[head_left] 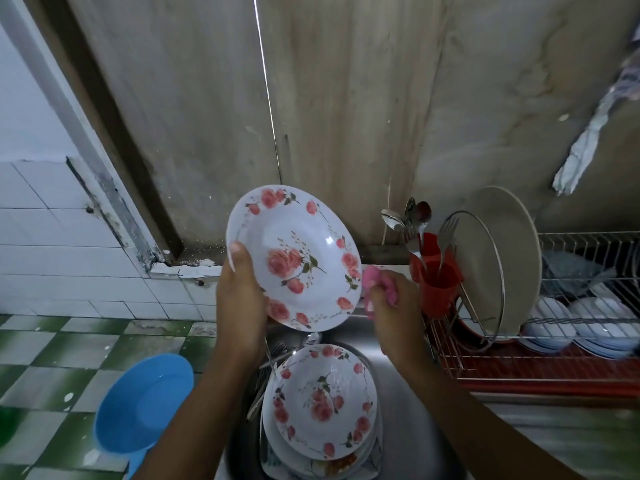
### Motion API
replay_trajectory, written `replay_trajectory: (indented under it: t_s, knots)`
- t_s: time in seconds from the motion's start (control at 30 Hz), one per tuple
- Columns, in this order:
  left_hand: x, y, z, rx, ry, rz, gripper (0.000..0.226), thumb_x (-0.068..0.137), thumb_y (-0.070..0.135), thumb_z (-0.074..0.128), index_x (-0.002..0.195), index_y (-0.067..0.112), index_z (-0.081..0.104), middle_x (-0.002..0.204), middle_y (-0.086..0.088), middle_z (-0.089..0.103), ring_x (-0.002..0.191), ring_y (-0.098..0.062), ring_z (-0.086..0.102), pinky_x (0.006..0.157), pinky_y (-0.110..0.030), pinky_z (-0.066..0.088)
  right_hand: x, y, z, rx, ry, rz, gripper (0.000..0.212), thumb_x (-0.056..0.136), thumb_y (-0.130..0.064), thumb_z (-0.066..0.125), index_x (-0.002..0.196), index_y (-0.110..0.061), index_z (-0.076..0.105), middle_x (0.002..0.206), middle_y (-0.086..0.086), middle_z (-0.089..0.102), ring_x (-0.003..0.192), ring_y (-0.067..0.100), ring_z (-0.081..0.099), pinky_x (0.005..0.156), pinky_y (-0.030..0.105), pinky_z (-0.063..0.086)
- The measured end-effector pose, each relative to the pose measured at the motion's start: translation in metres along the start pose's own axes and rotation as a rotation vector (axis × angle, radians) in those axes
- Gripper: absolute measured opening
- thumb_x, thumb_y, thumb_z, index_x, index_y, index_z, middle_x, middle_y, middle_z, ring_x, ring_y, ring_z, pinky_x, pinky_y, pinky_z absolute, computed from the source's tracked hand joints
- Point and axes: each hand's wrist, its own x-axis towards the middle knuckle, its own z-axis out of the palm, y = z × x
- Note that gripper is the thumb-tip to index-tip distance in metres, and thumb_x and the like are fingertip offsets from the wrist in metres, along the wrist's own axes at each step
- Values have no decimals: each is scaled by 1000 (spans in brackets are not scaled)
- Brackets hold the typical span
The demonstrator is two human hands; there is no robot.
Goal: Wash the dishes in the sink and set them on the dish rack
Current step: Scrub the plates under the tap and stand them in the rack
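My left hand (239, 292) grips the left rim of a white plate with pink roses (294, 251), held tilted above the sink with its face toward me. My right hand (391, 306) holds a pink sponge (375, 278) bunched in its fingers, just off the plate's right edge. Below, in the steel sink (408, 420), a second rose plate (325, 400) lies on a stack of other dishes, with forks and a spoon (273, 358) sticking out at the stack's left.
At right stands a wire dish rack (571, 327) on a red tray, holding a beige plate (509, 251), a glass lid, white bowls and a red cutlery cup (436, 282). A blue plastic basin (145, 403) sits on the green-checked floor at lower left.
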Motion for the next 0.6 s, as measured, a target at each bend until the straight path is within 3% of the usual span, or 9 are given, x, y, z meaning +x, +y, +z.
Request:
replay_trajectory:
  t_s: [0.07, 0.17, 0.2, 0.27, 0.33, 0.47, 0.53, 0.6]
  knots:
    - [6, 6, -5, -118, 43, -64, 49, 106, 58, 26, 133, 34, 58, 111, 5, 77, 101, -19, 75, 81, -44, 62, 0, -10, -8, 385, -51, 218, 38, 104, -39, 51, 84, -10, 64, 71, 5, 65, 63, 20, 61, 58, 31, 49]
    - [5, 11, -6, -189, 22, -178, 43, 107, 55, 28, 125, 33, 61, 105, 3, 78, 98, -22, 76, 79, -46, 63, -11, -49, -20, 920, -306, 468, 42, 108, -37, 39, 118, -8, 68, 96, 6, 77, 73, 17, 74, 55, 26, 58]
    - [3, 11, -4, -182, -5, -201, 42, 107, 54, 29, 122, 33, 62, 106, 1, 78, 98, -24, 76, 80, -47, 63, -10, -57, -21, 985, -332, 482, 39, 108, -36, 43, 127, -9, 64, 104, 7, 77, 81, 18, 76, 63, 30, 62]
    - [1, 11, -2, -144, -26, -243, 39, 107, 52, 31, 120, 32, 62, 105, 1, 79, 95, -24, 76, 76, -45, 63, -5, -67, -19, 982, -268, 493, 30, 101, -22, 59, 129, -12, 63, 117, 10, 75, 101, 26, 74, 91, 48, 59]
    - [4, 11, -2, -46, -16, -241, 39, 107, 52, 37, 127, 27, 59, 108, -1, 77, 91, -23, 77, 71, -43, 63, 2, -76, -24, 873, -102, 479, 29, 94, -12, 68, 123, -16, 67, 113, 8, 76, 101, 28, 74, 95, 55, 56]
    - [-1, 24, 1, 273, 7, -93, 62, 91, 66, 51, 136, 23, 56, 129, 3, 65, 110, -19, 67, 96, -47, 55, 9, -100, -43, 686, 123, 200, 31, 90, -7, 72, 117, -21, 66, 105, 0, 77, 91, 18, 76, 73, 41, 63]
    - [-9, 32, 10, 237, -15, -53, 40, 100, 49, 53, 128, 23, 63, 122, 5, 69, 106, -15, 67, 93, -41, 56, 6, -108, -41, 564, 198, 44, 27, 89, -5, 73, 112, -16, 65, 101, -1, 75, 84, 8, 75, 63, 25, 60]
    - [-16, 40, 28, 119, -144, -120, 26, 102, 39, 54, 117, 24, 68, 113, 7, 74, 101, -12, 72, 91, -40, 59, 1, -109, -33, 422, 233, -128, 27, 87, -3, 74, 105, -20, 62, 102, 2, 69, 82, 4, 71, 60, 15, 55]
